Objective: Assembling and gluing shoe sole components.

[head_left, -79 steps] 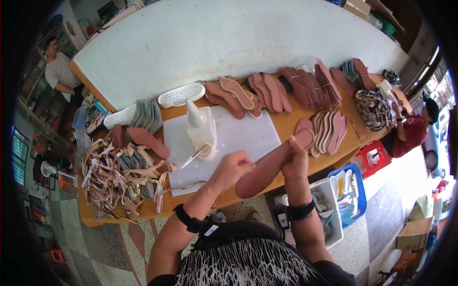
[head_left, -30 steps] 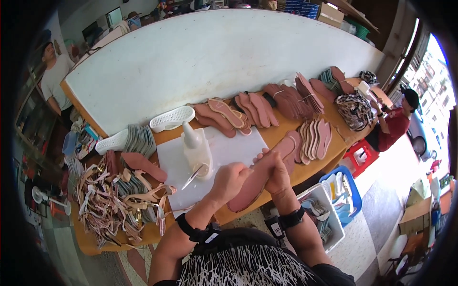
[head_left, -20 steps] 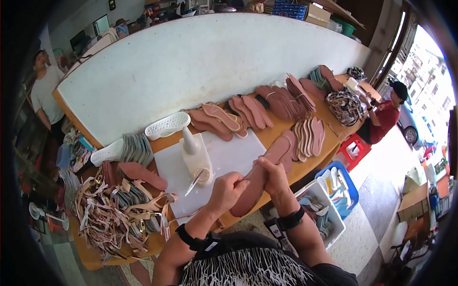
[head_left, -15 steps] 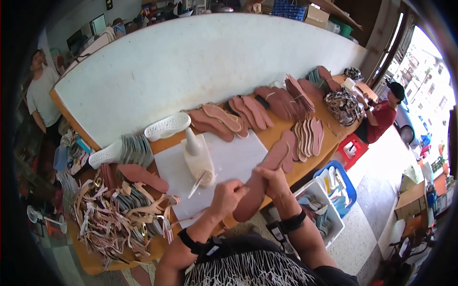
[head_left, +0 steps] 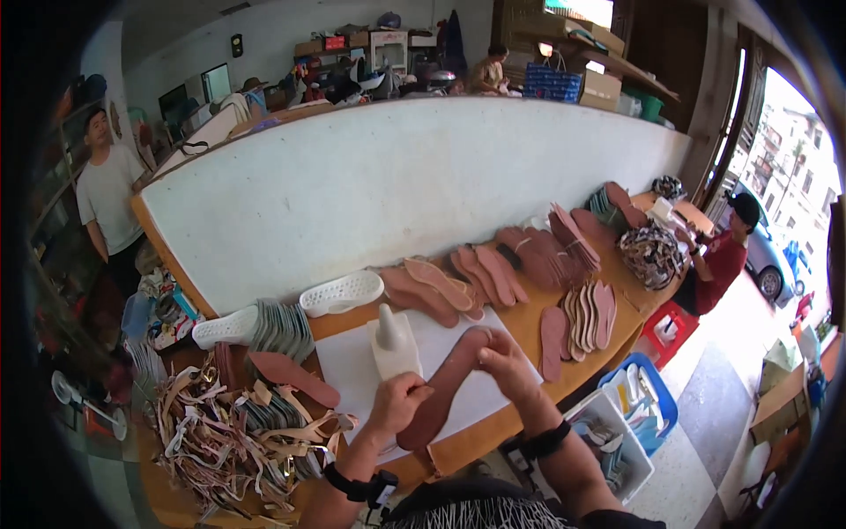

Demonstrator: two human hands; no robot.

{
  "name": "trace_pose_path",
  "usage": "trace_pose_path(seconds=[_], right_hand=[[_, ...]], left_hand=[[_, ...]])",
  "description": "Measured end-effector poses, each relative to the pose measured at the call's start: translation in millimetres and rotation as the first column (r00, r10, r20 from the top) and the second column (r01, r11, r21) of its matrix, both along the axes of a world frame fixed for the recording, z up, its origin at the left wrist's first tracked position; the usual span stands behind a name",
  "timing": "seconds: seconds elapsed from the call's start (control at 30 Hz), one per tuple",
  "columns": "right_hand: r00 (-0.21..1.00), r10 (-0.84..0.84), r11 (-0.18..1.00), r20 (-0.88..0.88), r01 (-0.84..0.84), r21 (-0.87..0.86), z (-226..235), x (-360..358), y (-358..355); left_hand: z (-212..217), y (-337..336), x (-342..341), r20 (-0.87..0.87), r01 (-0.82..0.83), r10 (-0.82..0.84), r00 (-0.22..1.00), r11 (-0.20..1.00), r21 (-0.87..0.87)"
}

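A long reddish-brown shoe insole (head_left: 445, 388) is held up at a slant over the near edge of the table. My right hand (head_left: 507, 366) grips its upper end, thumb on the face. My left hand (head_left: 398, 404) is closed at the insole's left edge, fingertips meeting it. Just beyond that fist stands a cream plastic container with a cone-shaped top (head_left: 394, 344); its near end is hidden by the hand. Underneath lies a white sheet (head_left: 344, 339). A loose reddish-brown insole (head_left: 551, 339) lies to the right, beside a fanned stack of insoles (head_left: 586, 317).
Tangled straps (head_left: 238, 441) heap up at the left. White soles (head_left: 342, 293) and more insoles line the white partition (head_left: 397, 176). On the floor at right are a white bin (head_left: 617, 450) and a blue basket (head_left: 656, 397). One person (head_left: 727, 264) sits far right; another (head_left: 110, 189) stands left.
The view has tilted up, showing more of the room. The held insole's upper end has come away from the loose insole at its right and now stands over the white sheet.
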State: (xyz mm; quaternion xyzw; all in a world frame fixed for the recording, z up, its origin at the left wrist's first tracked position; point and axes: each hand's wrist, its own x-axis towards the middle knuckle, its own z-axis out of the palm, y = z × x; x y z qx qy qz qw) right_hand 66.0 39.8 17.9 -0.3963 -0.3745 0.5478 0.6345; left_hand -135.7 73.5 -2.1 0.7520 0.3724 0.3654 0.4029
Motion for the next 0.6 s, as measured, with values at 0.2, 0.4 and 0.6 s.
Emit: trace_pose_path(seconds=[0.2, 0.4, 0.6], right_hand=[[0.970, -0.113, 0.993, 0.217, 0.114, 0.007, 5.4, 71.8, -1.9], [0.785, -0.479, 0.878, -0.392, 0.419, -0.233, -54.6, 153.2, -22.2], [0.530, -0.661, 0.749, -0.532, 0.425, -0.508, -130.2, 218.3, -66.6]], left_hand=[[32.2, 13.7, 28.1, 0.050, 0.098, -0.102, 0.994, 0.993, 0.072], [-5.5, 19.5, 11.1, 0.183, -0.196, 0.216, 0.959, 0.973, -0.117], [-70.4, -27.8, -52.5, 0.099, -0.370, 0.431, 0.897, 0.854, -0.365]])
